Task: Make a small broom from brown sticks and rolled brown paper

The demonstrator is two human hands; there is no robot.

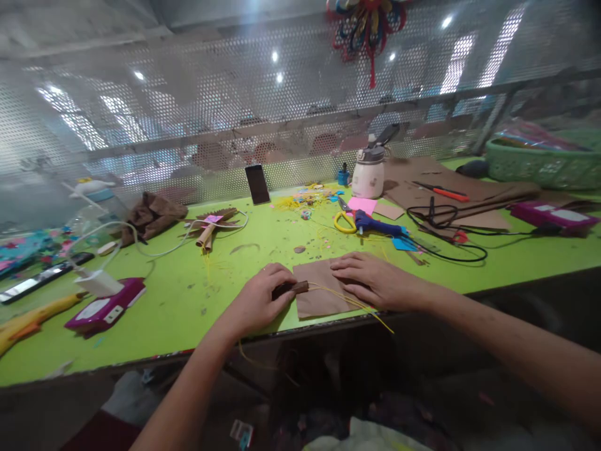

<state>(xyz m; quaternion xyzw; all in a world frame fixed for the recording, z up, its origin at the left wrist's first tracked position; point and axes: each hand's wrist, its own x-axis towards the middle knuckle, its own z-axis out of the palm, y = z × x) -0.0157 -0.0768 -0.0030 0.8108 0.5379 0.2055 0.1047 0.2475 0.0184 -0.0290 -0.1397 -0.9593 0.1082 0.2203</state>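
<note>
My left hand (263, 294) is closed around a small brown paper roll (301, 287) at the left side of a square brown paper sheet (319, 302). Thin yellow strands (345, 297) run from the roll's right end across the sheet and past the table's front edge. My right hand (370, 280) lies flat on the sheet's right part, its fingers a little apart. Blue-wrapped scissors (380, 224) with a yellow handle lie beyond that hand. Left of centre rests a brown paper piece (211, 225) with a rolled stem and a pink patch.
A phone (258, 184) leans on the mesh panel. The white bottle (368, 174), brown paper sheets (422, 181), a craft knife (446, 191) and a green basket (539, 160) stand or lie behind, right. Magenta devices (106, 307) and cables lie at both sides.
</note>
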